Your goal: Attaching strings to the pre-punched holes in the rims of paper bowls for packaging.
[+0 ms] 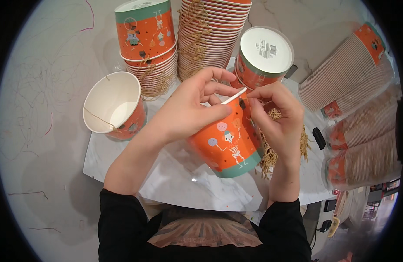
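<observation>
An orange paper bucket (230, 150) with a green base band and a printed skeleton is tilted in front of me. My left hand (188, 105) grips it by its white rolled rim, thumb outside and fingers over the opening. My right hand (280, 111) is closed in a pinch at the bucket's upper right side, close to a dark spot under the rim. What lies between those fingertips is too small to make out. Under my right hand a bunch of tan twisted cords (269, 159) rests on the table, partly hidden by the hand and the bucket.
An open bucket (118, 102) with a cord across it stands at left. Behind are a shorter stack (144, 32) and a tall stack (214, 30) with cords hanging, plus an upside-down bucket (267, 50). Wrapped bucket stacks (363, 153) lie right, near a small black object (318, 138).
</observation>
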Available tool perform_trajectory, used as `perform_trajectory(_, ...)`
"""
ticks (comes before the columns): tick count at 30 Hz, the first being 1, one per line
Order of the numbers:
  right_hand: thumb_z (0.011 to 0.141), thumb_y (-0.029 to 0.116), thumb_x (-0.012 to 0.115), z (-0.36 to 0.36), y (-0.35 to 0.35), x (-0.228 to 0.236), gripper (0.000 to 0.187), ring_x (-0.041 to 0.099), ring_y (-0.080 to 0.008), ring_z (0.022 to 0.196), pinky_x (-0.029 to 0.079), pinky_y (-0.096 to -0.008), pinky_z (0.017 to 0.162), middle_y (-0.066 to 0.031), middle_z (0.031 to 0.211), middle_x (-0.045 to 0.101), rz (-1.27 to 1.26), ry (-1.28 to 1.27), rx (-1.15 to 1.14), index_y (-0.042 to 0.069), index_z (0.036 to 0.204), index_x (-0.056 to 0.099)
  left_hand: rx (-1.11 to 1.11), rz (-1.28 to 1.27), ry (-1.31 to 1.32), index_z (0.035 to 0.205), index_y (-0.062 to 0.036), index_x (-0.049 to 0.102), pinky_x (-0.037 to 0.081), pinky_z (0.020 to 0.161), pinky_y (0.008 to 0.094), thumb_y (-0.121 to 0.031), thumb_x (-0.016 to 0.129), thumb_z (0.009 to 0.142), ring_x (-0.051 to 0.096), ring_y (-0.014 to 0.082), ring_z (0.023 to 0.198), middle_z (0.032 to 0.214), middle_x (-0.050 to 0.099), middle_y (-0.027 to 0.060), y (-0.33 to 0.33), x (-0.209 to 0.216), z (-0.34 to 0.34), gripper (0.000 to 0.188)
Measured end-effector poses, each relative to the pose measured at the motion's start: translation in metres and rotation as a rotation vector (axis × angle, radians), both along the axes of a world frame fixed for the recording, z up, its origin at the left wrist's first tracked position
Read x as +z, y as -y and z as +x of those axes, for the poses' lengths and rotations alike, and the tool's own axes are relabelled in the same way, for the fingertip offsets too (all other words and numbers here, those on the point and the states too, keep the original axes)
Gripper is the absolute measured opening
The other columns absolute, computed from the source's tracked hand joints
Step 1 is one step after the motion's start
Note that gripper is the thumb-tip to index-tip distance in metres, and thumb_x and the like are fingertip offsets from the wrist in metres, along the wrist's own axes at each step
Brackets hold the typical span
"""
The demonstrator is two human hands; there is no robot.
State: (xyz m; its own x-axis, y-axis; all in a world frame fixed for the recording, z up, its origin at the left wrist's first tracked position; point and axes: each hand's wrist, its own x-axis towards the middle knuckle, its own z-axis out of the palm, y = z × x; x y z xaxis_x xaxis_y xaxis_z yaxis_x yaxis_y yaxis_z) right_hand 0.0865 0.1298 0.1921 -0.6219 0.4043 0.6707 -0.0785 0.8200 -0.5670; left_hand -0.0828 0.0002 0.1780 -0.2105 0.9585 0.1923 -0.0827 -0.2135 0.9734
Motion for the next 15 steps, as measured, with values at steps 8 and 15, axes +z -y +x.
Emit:
perform_trajectory(8,0.080,-0.003,0.072,-0.0033,-0.0016,-0.0032,0.012,0.067,-0.0163,0.069,0.054,-0.0271,0.062,-0.0062,0.080,0.065,0.152,0.003,-0.002,0.001,0.092,0.069,-0.004,-0.034,0.189,0.141,0.0038,0.047,0.055,0.095,0.0289,0.000,0.069,0.091,0.066,0.0149,0.110,0.123,0.066,0.0124,-0.0049,-0.0023,0.0003,0.054)
perform_trajectory(15,0.078,-0.001,0.074,-0.0052,-0.0019,-0.0060,0.014,0.067,-0.0189,0.069,0.052,-0.0290,0.061,-0.0059,0.079,0.064,0.193,0.013,-0.007,0.004,0.091,0.069,-0.021,-0.056,0.280,0.142,0.0034,0.047,0.056,0.092,0.0256,0.002,0.068,0.091,0.066,0.0150,0.109,0.126,0.063,0.0124,-0.0034,0.0028,0.0014,0.055)
